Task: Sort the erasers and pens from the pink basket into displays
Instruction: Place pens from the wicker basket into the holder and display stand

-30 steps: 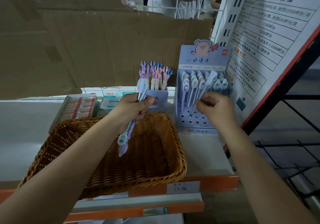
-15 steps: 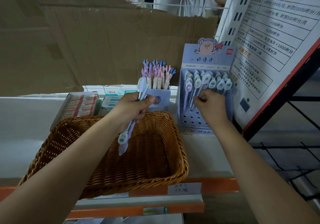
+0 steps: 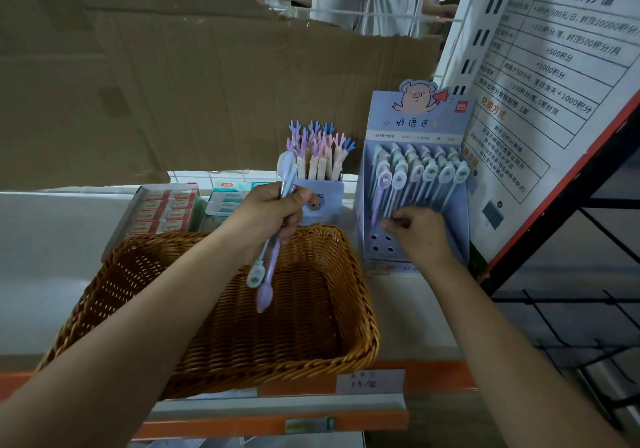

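My left hand (image 3: 263,219) grips a small bunch of pastel pens (image 3: 268,267) over the brown wicker basket (image 3: 363,309), their round caps hanging down. The basket's visible inside is bare. To the right stands the blue pig-topped pen display (image 3: 415,125), its rows filled with round-capped pens. My right hand (image 3: 415,236) is against the display's lower front, its curled fingertips pinching the bottom end of a purple pen (image 3: 378,198) at the left of the front row.
A blue cup of antler-topped pens (image 3: 318,156) stands behind the basket. Red eraser boxes (image 3: 162,208) and teal ones (image 3: 225,201) lie at the back left. Torn cardboard (image 3: 173,101) lines the back; a slanted sign (image 3: 554,101) closes the right. The shelf's orange edge (image 3: 433,378) runs in front.
My right hand has slid down the display from the pens' upper part to the lower holes, with the purple pen now standing in the row. The left hand keeps its bunch almost still.
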